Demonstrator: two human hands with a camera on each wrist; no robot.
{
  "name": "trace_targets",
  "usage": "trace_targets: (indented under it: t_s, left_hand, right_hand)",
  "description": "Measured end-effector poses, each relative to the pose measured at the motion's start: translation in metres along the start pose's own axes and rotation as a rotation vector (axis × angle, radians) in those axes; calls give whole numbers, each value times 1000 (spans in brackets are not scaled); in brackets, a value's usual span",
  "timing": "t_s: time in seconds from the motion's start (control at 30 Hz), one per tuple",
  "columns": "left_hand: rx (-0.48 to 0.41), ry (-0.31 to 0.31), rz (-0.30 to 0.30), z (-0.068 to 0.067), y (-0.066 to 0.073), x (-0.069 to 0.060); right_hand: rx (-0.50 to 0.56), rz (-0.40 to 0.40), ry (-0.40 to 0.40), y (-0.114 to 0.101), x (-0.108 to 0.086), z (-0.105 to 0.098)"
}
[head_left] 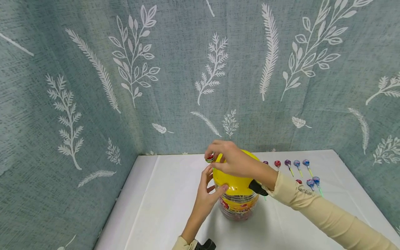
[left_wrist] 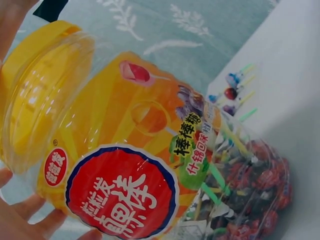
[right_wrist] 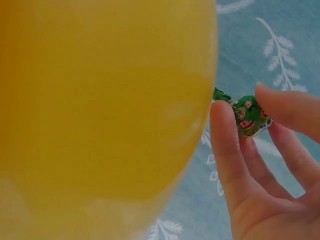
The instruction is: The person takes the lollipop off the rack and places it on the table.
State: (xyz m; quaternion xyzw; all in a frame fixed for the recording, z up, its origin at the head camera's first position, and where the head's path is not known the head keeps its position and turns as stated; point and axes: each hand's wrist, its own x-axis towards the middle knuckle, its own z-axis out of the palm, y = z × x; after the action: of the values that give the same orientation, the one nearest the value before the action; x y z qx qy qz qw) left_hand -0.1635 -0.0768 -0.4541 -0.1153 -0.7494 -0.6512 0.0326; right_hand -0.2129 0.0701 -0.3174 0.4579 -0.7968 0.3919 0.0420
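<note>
A clear plastic jar (head_left: 239,208) with a yellow lid (head_left: 234,184) stands upright on the table, its label yellow with a red round badge (left_wrist: 122,192). Wrapped lollipops (left_wrist: 265,175) show through its lower wall. My left hand (head_left: 207,192) grips the near left side of the jar, thumb against the lid's edge. Over the top reaches my right hand (head_left: 229,159). Between thumb and fingers it pinches a lollipop (right_wrist: 250,115) in a green and red wrapper, beside the lid's left edge. The stick is mostly hidden.
On the white table (head_left: 165,201), right of the jar, several lollipops lie in rows, among them a blue one (head_left: 306,162) and a red one (head_left: 277,163). The right forearm covers part of them. A grey-green leaf-patterned cloth (head_left: 181,69) surrounds the table's back and sides.
</note>
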Motion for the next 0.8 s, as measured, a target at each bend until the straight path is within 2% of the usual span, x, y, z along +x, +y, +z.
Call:
trace_targets:
  t_s: [0.17, 0.47, 0.8]
  left_hand:
    - [4, -1, -7, 0, 0, 0]
    - [0, -5, -2, 0, -1, 2]
    - [10, 11, 1, 1, -2, 1]
  right_hand:
    - [18, 27, 25, 0, 1, -4]
    - [122, 29, 152, -9, -4, -26]
    - [76, 84, 182, -11, -21, -48]
